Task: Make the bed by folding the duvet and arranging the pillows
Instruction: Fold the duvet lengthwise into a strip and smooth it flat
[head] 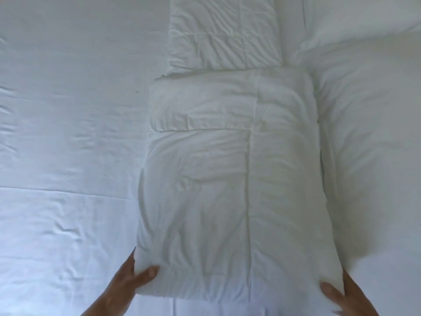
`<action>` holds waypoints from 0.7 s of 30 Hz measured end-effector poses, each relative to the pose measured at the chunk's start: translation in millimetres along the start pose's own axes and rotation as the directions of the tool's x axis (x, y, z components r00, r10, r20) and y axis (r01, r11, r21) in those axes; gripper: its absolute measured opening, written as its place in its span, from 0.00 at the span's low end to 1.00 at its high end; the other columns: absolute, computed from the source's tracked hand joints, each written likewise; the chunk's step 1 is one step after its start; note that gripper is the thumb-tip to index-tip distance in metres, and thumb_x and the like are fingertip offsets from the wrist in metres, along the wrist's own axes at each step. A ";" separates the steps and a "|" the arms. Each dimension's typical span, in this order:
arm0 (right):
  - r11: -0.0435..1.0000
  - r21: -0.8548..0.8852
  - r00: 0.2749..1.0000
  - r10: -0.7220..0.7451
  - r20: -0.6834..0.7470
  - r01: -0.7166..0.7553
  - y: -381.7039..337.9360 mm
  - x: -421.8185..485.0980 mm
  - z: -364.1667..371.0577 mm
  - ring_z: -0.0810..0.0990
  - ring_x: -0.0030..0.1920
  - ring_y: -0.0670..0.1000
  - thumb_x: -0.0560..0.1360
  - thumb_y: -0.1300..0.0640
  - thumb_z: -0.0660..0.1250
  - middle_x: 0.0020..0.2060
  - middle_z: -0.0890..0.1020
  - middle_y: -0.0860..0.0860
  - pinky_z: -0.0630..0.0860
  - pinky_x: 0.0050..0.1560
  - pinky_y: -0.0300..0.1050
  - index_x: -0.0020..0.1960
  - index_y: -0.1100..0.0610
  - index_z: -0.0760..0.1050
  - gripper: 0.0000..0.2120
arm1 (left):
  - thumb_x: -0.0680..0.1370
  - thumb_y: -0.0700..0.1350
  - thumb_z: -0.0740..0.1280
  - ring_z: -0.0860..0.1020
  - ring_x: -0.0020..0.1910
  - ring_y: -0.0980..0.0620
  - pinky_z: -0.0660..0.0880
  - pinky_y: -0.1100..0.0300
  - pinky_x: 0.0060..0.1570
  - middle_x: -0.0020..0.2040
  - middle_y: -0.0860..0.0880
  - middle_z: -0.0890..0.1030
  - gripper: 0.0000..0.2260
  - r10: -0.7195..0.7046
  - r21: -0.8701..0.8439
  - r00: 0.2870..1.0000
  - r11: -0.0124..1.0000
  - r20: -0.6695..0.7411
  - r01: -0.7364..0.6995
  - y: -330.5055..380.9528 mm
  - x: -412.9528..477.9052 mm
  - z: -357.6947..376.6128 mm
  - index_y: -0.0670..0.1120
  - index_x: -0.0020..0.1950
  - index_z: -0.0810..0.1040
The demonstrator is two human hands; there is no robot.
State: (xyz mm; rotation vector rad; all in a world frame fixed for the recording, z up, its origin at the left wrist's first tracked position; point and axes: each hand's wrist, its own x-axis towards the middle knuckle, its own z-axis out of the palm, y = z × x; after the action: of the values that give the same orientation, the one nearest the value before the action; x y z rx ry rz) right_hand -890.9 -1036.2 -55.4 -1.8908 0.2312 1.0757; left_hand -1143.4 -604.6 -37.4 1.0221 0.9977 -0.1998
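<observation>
White sheet (68, 156) covers the bed from edge to edge, creased in long shallow lines on its left half. At the near edge the left hand (127, 277) grips the near left corner of the duvet (227, 179), thumb pressed on top and the fingers running along the side and under it. The right hand (341, 295) grips the near right corner in the same way, thumb on top (its fingers are hidden beneath the padding, so the pinch is judged from the thumb alone). The duvet itself lies as a thick folded bundle a little right of the bed's middle, and its long axis runs straight away from the person, so both hands sit at one short end and are equally near to it. Everything else of the bundle lies beyond the grip, which suggests the coming move is either to roll or fold this near end forward over the rest, or to lift the whole bundle by this end. Either way the pull would have to be even, since the far end is free and the thick layers could slump to one side. Beyond the bundle's far end a flatter quilted strip (223, 35) reaches toward the far edge; it looks like more of the same duvet, though the join is hidden. Along the right side lies a plump pillow (369, 144), touching the bundle, with a second pillow (364, 14) at the far right corner.
</observation>
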 end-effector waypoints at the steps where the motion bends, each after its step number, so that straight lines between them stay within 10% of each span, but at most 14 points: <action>1: 0.999 0.031 0.999 -0.018 0.030 0.017 4.6 -10.7 2.2 0.77 0.63 0.48 0.50 0.44 0.88 0.69 0.75 0.50 0.76 0.66 0.56 0.59 0.27 0.75 0.42 | 0.51 0.52 0.87 0.78 0.65 0.39 0.71 0.34 0.65 0.65 0.43 0.81 0.51 -0.021 -0.051 1.000 0.998 0.003 0.021 -13.0 -4.3 0.8 0.48 0.70 0.72; 3: 0.988 0.136 0.991 0.049 0.128 -0.067 13.8 -15.2 9.8 0.77 0.63 0.58 0.48 0.60 0.89 0.69 0.76 0.52 0.78 0.57 0.70 0.67 0.43 0.73 0.52 | 0.47 0.50 0.88 0.81 0.61 0.39 0.73 0.32 0.62 0.62 0.42 0.82 0.52 -0.050 -0.093 0.998 0.995 -0.023 0.048 -32.9 -11.5 8.0 0.47 0.69 0.73; 8: 0.981 0.168 0.989 0.071 0.131 -0.093 2.6 -17.0 20.0 0.85 0.55 0.59 0.39 0.53 0.89 0.54 0.86 0.56 0.83 0.51 0.60 0.64 0.55 0.76 0.54 | 0.47 0.46 0.88 0.82 0.58 0.40 0.73 0.37 0.63 0.59 0.41 0.84 0.47 0.004 -0.253 0.984 0.966 -0.181 -0.050 -46.9 -24.5 31.5 0.42 0.64 0.77; 12: 0.966 0.257 0.999 -0.039 -0.019 0.042 -7.3 -45.7 25.4 0.86 0.53 0.58 0.51 0.58 0.86 0.49 0.87 0.56 0.81 0.53 0.60 0.58 0.59 0.80 0.36 | 0.66 0.39 0.78 0.83 0.58 0.44 0.73 0.43 0.63 0.61 0.42 0.83 0.28 0.099 -0.238 0.969 0.959 -0.226 -0.154 -31.3 -54.8 46.2 0.41 0.65 0.77; 21: 0.948 0.258 0.982 -0.174 -0.068 0.186 -33.0 -161.2 15.4 0.86 0.52 0.57 0.68 0.62 0.79 0.50 0.87 0.55 0.80 0.58 0.64 0.58 0.56 0.81 0.20 | 0.61 0.49 0.82 0.83 0.58 0.44 0.77 0.42 0.61 0.57 0.45 0.85 0.32 0.198 -0.106 0.937 0.966 -0.290 -0.237 11.1 -177.4 58.9 0.43 0.63 0.79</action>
State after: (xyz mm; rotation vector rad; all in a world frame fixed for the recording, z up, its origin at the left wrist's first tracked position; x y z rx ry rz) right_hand -978.8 -1047.0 84.2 -1.6625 0.2105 0.8364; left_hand -1202.2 -696.4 114.9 1.0405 1.1242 0.2004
